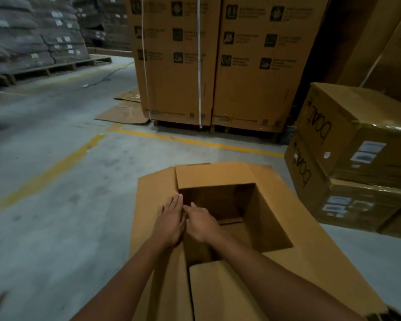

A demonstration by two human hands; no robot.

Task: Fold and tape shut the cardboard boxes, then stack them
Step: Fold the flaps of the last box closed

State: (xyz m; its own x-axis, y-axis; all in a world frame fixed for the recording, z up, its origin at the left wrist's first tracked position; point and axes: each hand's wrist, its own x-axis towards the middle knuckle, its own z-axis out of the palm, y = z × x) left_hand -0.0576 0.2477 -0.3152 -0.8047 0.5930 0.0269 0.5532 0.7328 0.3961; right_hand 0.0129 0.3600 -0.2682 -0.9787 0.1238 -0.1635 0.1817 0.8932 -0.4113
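From my remote seat, the biggest thing is the grey warehouse floor (56, 158), crossed by a yellow line (188, 140). Tall printed cartons (218, 61) fill the top centre of the frame, and pallets of grey sacks (28, 35) sit at the upper left. At the right edge is a stack of taped boxes (357, 158), at least 2 high, glossy with tape.

The open box (276, 230) I am working on sits on the floor at lower centre, near that stack but apart from it. All 4 flaps are out: the left flap (153, 205) and right flap (310, 239) lie spread, the far flap (213, 174) tilts away, and the near flap (218, 293) lies toward me. The inside is dark and looks empty.

Both hands meet at the left rim of the opening, touching each other. The left hand (170, 223) lies flat on the left flap, fingers straight. The right hand (200, 224) sits at the fold with its fingers bent. I cannot tell whether it pinches the edge.

I judge this as the start of folding, with nothing closed or taped yet. Next I need to bring the flaps in over the opening in pairs and hold them level. I see no tape, so I must find some first.
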